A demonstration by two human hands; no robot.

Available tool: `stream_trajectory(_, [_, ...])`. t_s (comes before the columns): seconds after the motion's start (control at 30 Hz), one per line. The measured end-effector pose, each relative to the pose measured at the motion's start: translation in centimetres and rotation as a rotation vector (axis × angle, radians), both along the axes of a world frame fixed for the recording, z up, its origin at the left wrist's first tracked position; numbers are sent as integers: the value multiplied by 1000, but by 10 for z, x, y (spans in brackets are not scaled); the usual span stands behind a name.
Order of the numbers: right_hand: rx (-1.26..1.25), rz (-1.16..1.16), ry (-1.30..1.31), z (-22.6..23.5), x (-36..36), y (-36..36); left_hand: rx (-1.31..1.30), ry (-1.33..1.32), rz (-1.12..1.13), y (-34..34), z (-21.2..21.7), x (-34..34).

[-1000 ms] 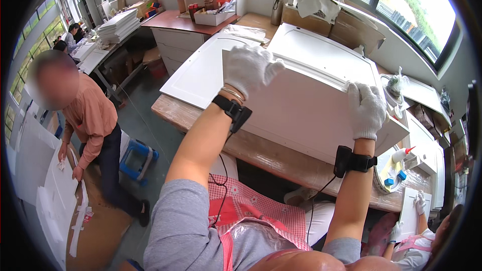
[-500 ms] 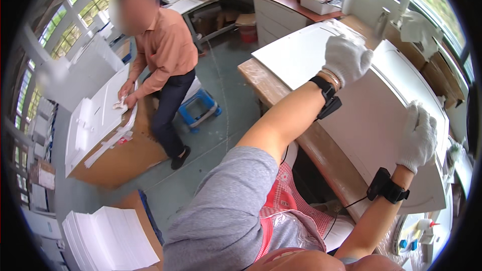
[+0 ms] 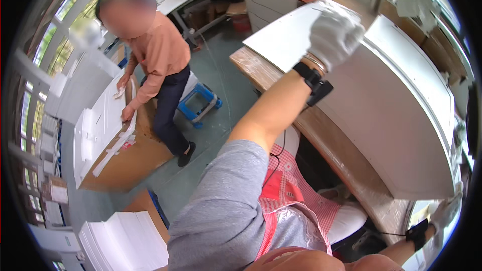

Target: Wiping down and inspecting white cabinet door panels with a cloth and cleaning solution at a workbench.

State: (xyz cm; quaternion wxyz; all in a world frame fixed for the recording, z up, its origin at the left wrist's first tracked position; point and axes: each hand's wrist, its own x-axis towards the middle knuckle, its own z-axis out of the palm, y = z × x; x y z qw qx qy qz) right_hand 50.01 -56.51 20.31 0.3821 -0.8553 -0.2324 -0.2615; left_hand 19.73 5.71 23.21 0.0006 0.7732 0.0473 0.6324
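My left hand (image 3: 335, 35), in a white knit glove, is curled closed at the far left end of a large white panel (image 3: 381, 115). The panel stands tilted above the workbench, its broad face toward me. Beneath my left hand another flat white board (image 3: 281, 35) lies on the bench. My right hand (image 3: 446, 213), also gloved, is beyond the panel's near right corner, apart from it. It sits at the dim rim of the picture, and its fingers are too unclear to read. Behind the panel lies another white board (image 3: 411, 65).
A film-wrapped workbench edge (image 3: 301, 105) runs before me. Across the aisle a co-worker (image 3: 160, 50) wipes a white board (image 3: 103, 115) on a carton (image 3: 135, 165). A blue step stool (image 3: 198, 103) stands between us. Stacked white sheets (image 3: 123, 241) are at lower left.
My right hand has left the panel's edge and moved down and right to the picture's rim. My left hand stays at the panel's far end. The view has shifted slightly.
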Motion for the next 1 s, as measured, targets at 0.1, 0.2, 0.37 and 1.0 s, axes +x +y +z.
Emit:
stream_trajectory(0.1, [-791,-429,-524,-122,17,-82,-819,32,1,16,-38,-14])
stream_trajectory(0.2, [-769,-317,-236,-192,-15,-34,-1422,299,-720,28,-101,-57])
stream_trajectory(0.37, [348,-12,539,-186,-51,30,-1475,547,-415,6,-181,-62])
stream_trajectory(1.0, [372,7,577,-82,-125,113,-1314,1011,-21,-52,-197,-147])
